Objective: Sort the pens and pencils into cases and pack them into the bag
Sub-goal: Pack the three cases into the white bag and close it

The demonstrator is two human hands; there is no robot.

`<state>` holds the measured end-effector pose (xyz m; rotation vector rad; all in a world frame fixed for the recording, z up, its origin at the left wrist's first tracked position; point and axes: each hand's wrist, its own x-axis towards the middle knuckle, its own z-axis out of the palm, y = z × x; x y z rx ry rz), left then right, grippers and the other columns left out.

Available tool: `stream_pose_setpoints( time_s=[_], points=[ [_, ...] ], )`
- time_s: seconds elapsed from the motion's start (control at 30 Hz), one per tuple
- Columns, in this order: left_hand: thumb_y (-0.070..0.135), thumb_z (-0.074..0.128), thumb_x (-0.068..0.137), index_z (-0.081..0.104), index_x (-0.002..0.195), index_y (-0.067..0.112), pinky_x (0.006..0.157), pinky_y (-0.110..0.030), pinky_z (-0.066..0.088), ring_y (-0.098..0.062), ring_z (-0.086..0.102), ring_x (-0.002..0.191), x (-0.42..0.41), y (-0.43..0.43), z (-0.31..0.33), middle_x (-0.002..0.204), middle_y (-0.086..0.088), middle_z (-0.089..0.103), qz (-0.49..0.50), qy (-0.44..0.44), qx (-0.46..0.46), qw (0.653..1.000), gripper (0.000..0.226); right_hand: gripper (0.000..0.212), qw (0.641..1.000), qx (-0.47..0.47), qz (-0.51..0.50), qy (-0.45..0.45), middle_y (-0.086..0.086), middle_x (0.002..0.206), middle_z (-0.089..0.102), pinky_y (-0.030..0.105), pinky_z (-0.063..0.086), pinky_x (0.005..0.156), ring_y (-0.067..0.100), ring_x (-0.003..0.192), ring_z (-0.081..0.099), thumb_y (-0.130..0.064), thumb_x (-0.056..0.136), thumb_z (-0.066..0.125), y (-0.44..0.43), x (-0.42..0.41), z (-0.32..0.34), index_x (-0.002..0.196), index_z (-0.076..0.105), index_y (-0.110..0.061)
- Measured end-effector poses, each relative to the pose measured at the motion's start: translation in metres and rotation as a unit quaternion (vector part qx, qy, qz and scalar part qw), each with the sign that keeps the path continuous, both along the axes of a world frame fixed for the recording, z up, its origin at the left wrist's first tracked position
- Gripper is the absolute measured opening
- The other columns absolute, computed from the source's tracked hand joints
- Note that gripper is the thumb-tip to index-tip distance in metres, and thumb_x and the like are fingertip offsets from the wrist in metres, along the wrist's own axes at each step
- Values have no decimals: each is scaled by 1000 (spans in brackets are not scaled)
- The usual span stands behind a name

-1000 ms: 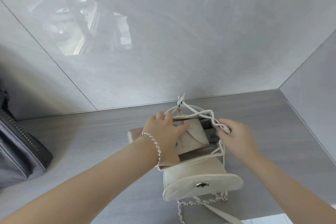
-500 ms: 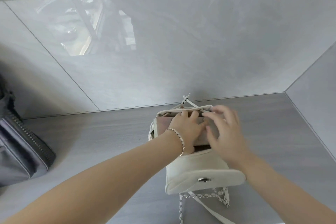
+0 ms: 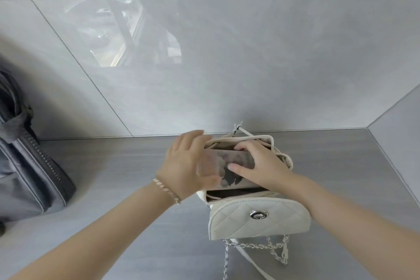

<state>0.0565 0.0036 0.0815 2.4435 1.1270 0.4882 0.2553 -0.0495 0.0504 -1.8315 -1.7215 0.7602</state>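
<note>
A small white quilted bag [image 3: 259,220] stands on the grey table, its flap with a silver clasp hanging toward me and its mouth open. A flat pinkish pencil case [image 3: 229,169] with a dark flower print lies across the bag's mouth, partly inside. My left hand [image 3: 186,163], with a bracelet at the wrist, grips the case's left end. My right hand [image 3: 261,163] presses on the case's right part, fingers spread over its top and near edge. No pens or pencils are visible.
A dark grey zipped bag [image 3: 29,166] sits at the table's left edge. The white bag's chain strap [image 3: 254,245] trails toward me. Glossy tiled walls close the table at the back and right.
The case has come up and turned flat across the bag's mouth, its flower print now showing. My left hand slid to its left end, my right hand onto its top.
</note>
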Motion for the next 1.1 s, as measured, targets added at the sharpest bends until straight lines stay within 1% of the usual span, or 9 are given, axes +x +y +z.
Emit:
stream_pose_setpoints(
  time_s=[0.2, 0.3, 0.4, 0.47, 0.53, 0.7, 0.83, 0.93, 1.1],
  points=[
    [31, 74, 73, 52, 76, 3, 94, -1, 29, -12, 49, 116, -32, -10, -25, 122, 1, 49, -5, -98, -113, 989, 35, 52, 996, -60, 21, -57, -9, 69, 69, 32, 51, 72, 9, 68, 62, -68, 79, 34, 19, -22, 9, 80, 64, -25],
    [49, 41, 90, 61, 82, -1, 95, -3, 33, -7, 52, 113, -35, -12, -28, 121, 2, 51, -49, -116, -89, 988, 55, 56, 995, -28, -4, -98, -14, 53, 61, 26, 42, 62, 10, 67, 60, -61, 87, 28, 21, -24, 3, 69, 65, -24],
    [25, 40, 93, 67, 104, 5, 90, -20, 48, -15, 60, 107, -32, -11, -27, 123, 3, 56, -40, -86, -55, 994, 35, 58, 996, -3, -5, -92, -12, 54, 63, 26, 40, 60, 11, 68, 60, -58, 89, 29, 20, -21, -3, 65, 66, -21],
    [31, 37, 88, 69, 102, 14, 63, -34, 55, -21, 67, 91, -26, -13, -24, 120, 2, 63, 14, -19, 11, 1000, 38, 56, 997, -3, -1, -79, -11, 54, 63, 27, 40, 61, 10, 67, 60, -57, 89, 30, 21, -19, -3, 60, 63, -23],
    [35, 37, 87, 67, 101, 21, 50, -28, 46, -21, 68, 86, -21, -15, -19, 120, 9, 63, 51, 69, 50, 995, 36, 53, 998, 0, 2, -67, -11, 54, 63, 27, 40, 62, 10, 67, 60, -55, 89, 31, 21, -17, -3, 55, 59, -26],
    [22, 35, 91, 29, 136, 49, 72, -30, 45, -18, 55, 111, -9, -2, -22, 136, 16, 45, 39, 156, -44, 986, 53, 54, 999, -3, -2, -46, -11, 49, 60, 29, 43, 59, 8, 59, 59, -53, 91, 32, 20, -14, -2, 49, 51, -24],
    [-3, 35, 84, 51, 128, 27, 99, -37, 43, -20, 44, 127, -1, 12, -21, 143, 2, 41, 43, 40, -151, 987, 56, 58, 999, -38, -12, -33, -18, 44, 58, 26, 38, 55, -3, 49, 55, -60, 88, 28, 24, -12, -2, 45, 48, -26],
    [-5, 34, 83, 56, 122, 18, 98, -38, 43, -22, 44, 127, -2, 16, -23, 145, -1, 40, 37, 50, -154, 986, 50, 61, 998, -48, -9, -37, -21, 44, 58, 25, 36, 54, -6, 50, 53, -64, 87, 25, 27, -9, -2, 45, 48, -26],
    [13, 32, 88, 55, 113, 35, 75, -32, 46, -21, 55, 107, 2, 16, -18, 125, 10, 56, 75, 167, -112, 977, 40, 59, 997, -45, -35, -48, -14, 57, 65, 27, 44, 62, 4, 61, 59, -67, 85, 25, 28, -7, -5, 56, 55, -26]
  ],
)
